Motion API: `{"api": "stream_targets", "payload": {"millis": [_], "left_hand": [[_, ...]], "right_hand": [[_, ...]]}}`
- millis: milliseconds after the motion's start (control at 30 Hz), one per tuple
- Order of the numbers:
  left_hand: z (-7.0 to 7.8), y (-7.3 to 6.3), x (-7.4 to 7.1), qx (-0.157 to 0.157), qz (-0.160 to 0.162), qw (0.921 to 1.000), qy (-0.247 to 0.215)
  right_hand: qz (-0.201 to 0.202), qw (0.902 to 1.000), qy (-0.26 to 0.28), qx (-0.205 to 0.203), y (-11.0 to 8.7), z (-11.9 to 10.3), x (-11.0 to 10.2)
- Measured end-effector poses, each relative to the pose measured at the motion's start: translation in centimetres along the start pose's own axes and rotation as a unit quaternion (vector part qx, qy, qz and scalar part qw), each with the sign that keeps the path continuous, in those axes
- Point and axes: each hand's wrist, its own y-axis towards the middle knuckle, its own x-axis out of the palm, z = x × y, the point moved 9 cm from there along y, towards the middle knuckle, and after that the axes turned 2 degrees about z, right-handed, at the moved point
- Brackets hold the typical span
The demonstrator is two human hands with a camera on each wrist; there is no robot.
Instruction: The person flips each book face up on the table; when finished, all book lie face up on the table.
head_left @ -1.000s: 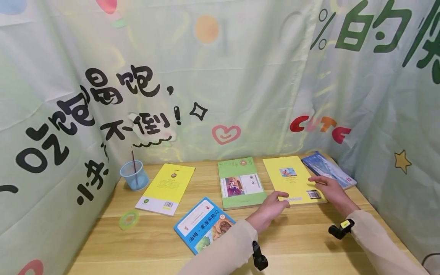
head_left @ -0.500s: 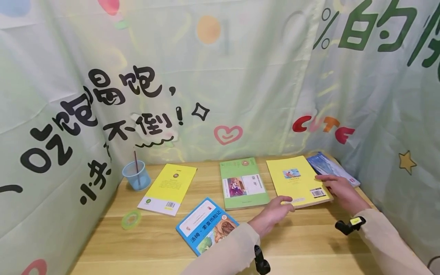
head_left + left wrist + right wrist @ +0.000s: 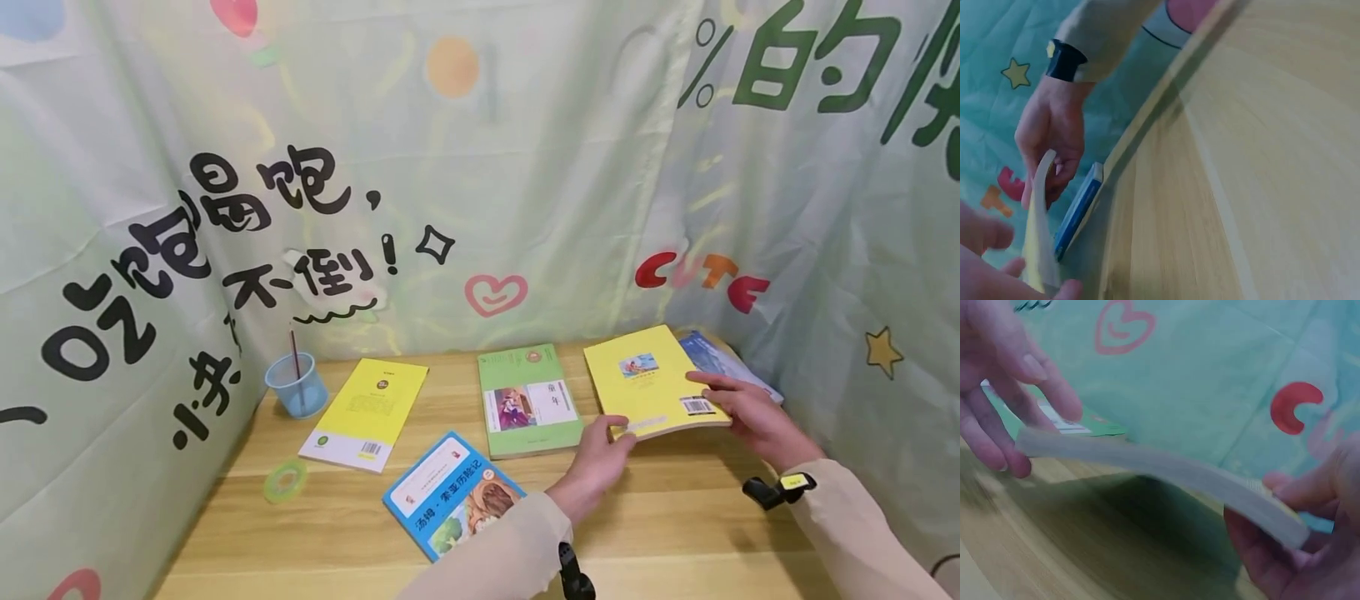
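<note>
A yellow paperback book (image 3: 648,371), back cover up, is raised off the table at its near edge. My right hand (image 3: 765,421) grips its right edge, thumb on top and fingers beneath. At the near left corner, my left hand (image 3: 596,467) has its fingers on both sides of the book. In the right wrist view the page edge (image 3: 1147,457) bows, with a dark shadow below it. The left wrist view shows the book side-on between both hands. A blue book (image 3: 716,357) lies partly hidden behind it, and a green book (image 3: 528,446) lies left of it.
Another yellow book (image 3: 367,404) and a blue storybook (image 3: 435,492) lie further left, the storybook partly under my left sleeve. A blue cup (image 3: 300,396) holding a thin stick stands at the back left. A green tape roll (image 3: 272,483) lies before it. Printed cloth walls enclose the table.
The yellow book went from lying flat to being lifted and tilted at its near edge. My right hand closed on its right edge; my left hand took its near left corner.
</note>
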Motion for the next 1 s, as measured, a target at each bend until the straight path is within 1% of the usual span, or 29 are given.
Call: {"api": "stream_targets", "payload": {"millis": [33,67,167,233,267,300,400,500,600,633,700,767,833,933,1000], "left_hand": [[0.1,0.1,-0.2,0.002,0.011,0.9996,-0.027],[0.2,0.2,-0.5,0.001,0.024,0.9982,-0.054],[0.4,0.6,-1.5,0.004,0.064,0.9896,-0.129],[0.4,0.7,-2.0,0.009,0.083,0.9849,-0.151],[0.5,0.7,-2.2,0.011,0.087,0.9836,-0.157],[0.5,0.7,-2.3,0.012,0.087,0.9814,-0.170],[0.6,0.6,-2.3,0.020,0.073,0.9766,-0.201],[0.7,0.4,-2.3,0.027,0.055,0.9750,-0.213],[0.9,0.2,-2.8,0.039,0.046,0.9811,-0.184],[0.9,0.1,-3.0,0.040,0.045,0.9831,-0.173],[1.0,0.0,-3.6,0.045,0.045,0.9870,-0.148],[1.0,-0.1,-4.2,0.051,0.042,0.9899,-0.126],[1.1,-0.3,-4.7,0.054,0.037,0.9923,-0.105],[1.4,-0.7,-5.5,0.062,0.018,0.9947,-0.080],[1.6,-0.9,-6.0,0.063,0.003,0.9957,-0.068]], "right_hand": [[-0.009,0.9996,0.026,-0.006,0.0,0.0,0.1],[-0.011,0.9991,0.041,-0.009,0.0,0.0,0.0],[-0.024,0.9984,0.048,-0.013,-0.1,0.3,0.1],[-0.032,0.9983,0.045,-0.019,-0.1,0.5,0.2],[-0.036,0.9980,0.046,-0.023,0.0,0.6,0.2],[-0.043,0.9973,0.053,-0.027,0.0,0.7,0.3],[-0.060,0.9948,0.067,-0.048,-0.1,0.8,0.3],[-0.093,0.9900,0.087,-0.061,-0.5,0.8,0.7],[-0.126,0.9852,0.097,-0.064,-0.8,0.8,1.4],[-0.128,0.9851,0.097,-0.063,-0.9,0.8,1.6],[-0.112,0.9880,0.084,-0.065,-0.8,0.7,1.8],[-0.074,0.9922,0.071,-0.071,-0.7,0.4,1.7],[-0.027,0.9951,0.059,-0.075,-0.5,0.2,1.5],[0.029,0.9960,0.032,-0.079,-0.3,-0.1,1.2],[0.051,0.9956,0.015,-0.077,-0.2,-0.1,1.2]]}}
